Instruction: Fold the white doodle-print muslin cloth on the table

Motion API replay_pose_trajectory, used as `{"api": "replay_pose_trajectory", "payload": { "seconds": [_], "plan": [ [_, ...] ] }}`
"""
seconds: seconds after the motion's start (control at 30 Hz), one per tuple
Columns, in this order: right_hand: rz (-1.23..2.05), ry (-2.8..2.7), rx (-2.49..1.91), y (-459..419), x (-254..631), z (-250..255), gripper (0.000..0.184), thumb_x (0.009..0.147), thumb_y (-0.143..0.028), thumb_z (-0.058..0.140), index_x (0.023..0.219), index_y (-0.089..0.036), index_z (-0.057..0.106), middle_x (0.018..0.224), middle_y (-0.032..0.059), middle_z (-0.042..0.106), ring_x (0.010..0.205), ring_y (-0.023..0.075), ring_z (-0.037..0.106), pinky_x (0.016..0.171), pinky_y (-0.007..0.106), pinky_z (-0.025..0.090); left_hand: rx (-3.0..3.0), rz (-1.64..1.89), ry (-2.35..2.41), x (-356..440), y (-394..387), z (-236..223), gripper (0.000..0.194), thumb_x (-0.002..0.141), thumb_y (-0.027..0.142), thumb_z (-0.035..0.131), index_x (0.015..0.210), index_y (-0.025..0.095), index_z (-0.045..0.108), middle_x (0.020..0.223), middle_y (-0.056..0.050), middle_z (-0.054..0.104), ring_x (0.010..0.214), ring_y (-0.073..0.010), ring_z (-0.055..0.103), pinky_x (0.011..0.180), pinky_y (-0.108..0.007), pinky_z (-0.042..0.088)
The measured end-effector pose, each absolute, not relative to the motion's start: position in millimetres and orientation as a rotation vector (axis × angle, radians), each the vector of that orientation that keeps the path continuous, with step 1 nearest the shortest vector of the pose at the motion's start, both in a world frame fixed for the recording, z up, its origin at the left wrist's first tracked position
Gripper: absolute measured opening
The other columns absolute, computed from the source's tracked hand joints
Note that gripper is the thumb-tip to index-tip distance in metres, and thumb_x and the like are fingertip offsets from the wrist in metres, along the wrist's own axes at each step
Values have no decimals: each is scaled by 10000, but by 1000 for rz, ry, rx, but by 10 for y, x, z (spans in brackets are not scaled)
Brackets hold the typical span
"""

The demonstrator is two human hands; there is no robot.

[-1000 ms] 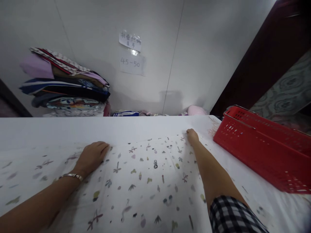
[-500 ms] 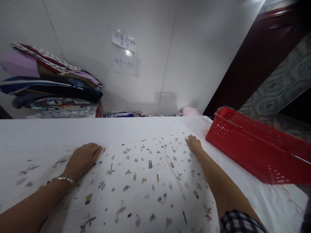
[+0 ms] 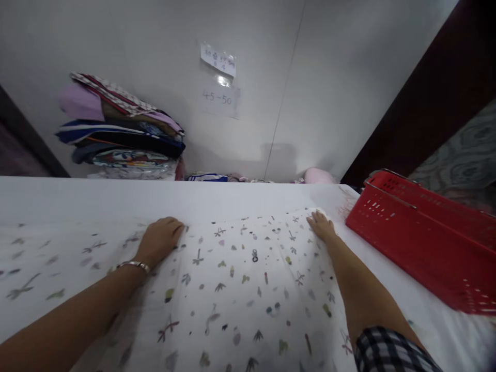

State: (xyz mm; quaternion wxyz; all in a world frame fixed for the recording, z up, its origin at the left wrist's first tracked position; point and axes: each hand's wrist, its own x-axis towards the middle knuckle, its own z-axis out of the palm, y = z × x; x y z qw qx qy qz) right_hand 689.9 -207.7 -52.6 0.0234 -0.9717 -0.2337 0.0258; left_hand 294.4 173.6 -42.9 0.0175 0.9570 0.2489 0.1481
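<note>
A white cloth printed with small grey, green and reddish motifs (image 3: 240,289) lies spread in front of me, its right part folded into a layer with a far edge and a right edge. My left hand (image 3: 161,238) rests palm down on the cloth near the far edge, fingers close together and lying on the fabric; its thumb is hidden. At the far right corner of the folded layer, my right hand (image 3: 322,226) lies flat with its fingers somewhat spread, touching the cloth. Neither hand lifts the fabric.
A red plastic basket (image 3: 418,243) with metal handles stands on the white tabletop (image 3: 232,199) at the right. Behind the table at left is a stack of folded fabrics (image 3: 127,129). Paper notes (image 3: 218,98) hang on the wall, and a pink item (image 3: 318,175) sits beyond the far edge.
My right hand, closed at the cloth's corner a second ago, has opened and flattened onto it. The folded layer's right edge now lies farther right. My left hand stays on the cloth.
</note>
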Motion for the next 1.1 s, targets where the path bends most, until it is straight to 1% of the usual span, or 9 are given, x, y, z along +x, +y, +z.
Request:
{"api": "replay_pose_trajectory", "payload": {
  "seconds": [0.13,0.2,0.33,0.47,0.67,0.8,0.93,1.03,1.1],
  "plan": [
    [-50,-726,-3012,-1900,6763,-490,554,942,-446,222,1403,-185,386,1529,113,265,1407,280,203,1108,527,201,2973,443,774,2934,1712,-423,398,899,336,317,895,185,686,991,-99,661,931,-249,566,840,-380,414],
    [-115,-853,-2945,-1735,6598,-497,539,950,-416,225,1404,-171,382,1518,123,289,1412,278,198,1114,516,198,2961,416,792,2927,1685,-411,388,901,328,327,923,191,688,1018,-93,659,957,-245,564,855,-382,413],
    [-58,-1373,-2659,-1297,6105,-475,437,943,-326,323,1329,-199,483,1445,100,426,1386,264,271,1111,464,228,2911,397,775,2918,1633,-370,329,895,301,377,984,195,675,1067,-84,649,1003,-236,557,877,-378,409],
    [-22,-1688,-2410,-876,5662,-364,374,922,-193,344,1212,-224,579,1359,55,529,1348,241,335,1104,453,228,2890,421,707,2906,1604,-316,260,875,261,423,929,186,667,1053,-90,644,992,-237,558,877,-378,409],
    [-68,-1671,-2425,-622,5426,-285,340,899,-163,382,1106,-186,651,1158,76,642,1108,210,522,985,316,358,2934,454,499,2808,1556,-317,191,795,120,440,870,172,609,1028,-93,637,984,-233,551,885,-379,398],
    [-116,-1670,-2453,-650,5390,-333,311,880,-162,417,1076,-168,658,1076,89,643,1015,217,521,915,307,377,2947,423,420,2725,1520,-368,201,757,93,444,864,179,592,970,-85,639,943,-224,556,880,-368,399],
    [-83,-1607,-2425,-662,5397,-361,280,836,-138,451,1029,-164,651,1087,89,634,1028,205,513,915,293,367,2863,376,468,2746,1521,-308,183,815,227,459,894,176,616,934,-76,653,911,-218,573,842,-348,412],
    [68,-1525,-2417,-619,5425,-325,301,824,-189,475,1077,-187,638,1130,70,641,1034,194,540,905,276,381,2753,256,625,2852,1550,-197,402,900,422,344,775,181,641,857,-77,670,839,-214,601,754,-325,430],
    [171,-1465,-2447,-564,5457,-286,305,879,-276,413,1036,-193,661,1067,61,671,968,189,578,844,264,412,2710,125,800,2944,1582,-133,496,909,464,297,696,176,641,828,-86,673,789,-210,613,696,-314,435]
  ]
}}
